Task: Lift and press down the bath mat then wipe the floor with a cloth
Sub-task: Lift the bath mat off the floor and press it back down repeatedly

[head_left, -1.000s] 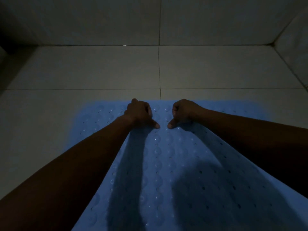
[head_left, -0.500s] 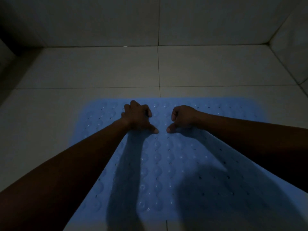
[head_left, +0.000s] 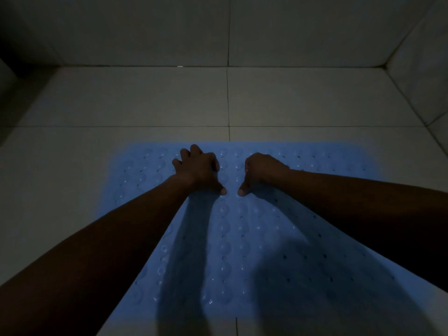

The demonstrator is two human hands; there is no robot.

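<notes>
My left hand (head_left: 197, 169) loosely bent, right hand (head_left: 260, 172) clenched, thumbs pressing blue bath mat (head_left: 232, 238) near 12 o'clock edge. Lean weight in, work outward to 9 and 3.

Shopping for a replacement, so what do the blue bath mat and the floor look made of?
The bath mat looks like soft rubber or PVC, semi-matte: rows of round bumps and small holes, faint glints. The floor looks like pale ceramic tile, low sheen: large flat slabs with thin dark grout lines. Dim light leaves both uncertain.
</notes>
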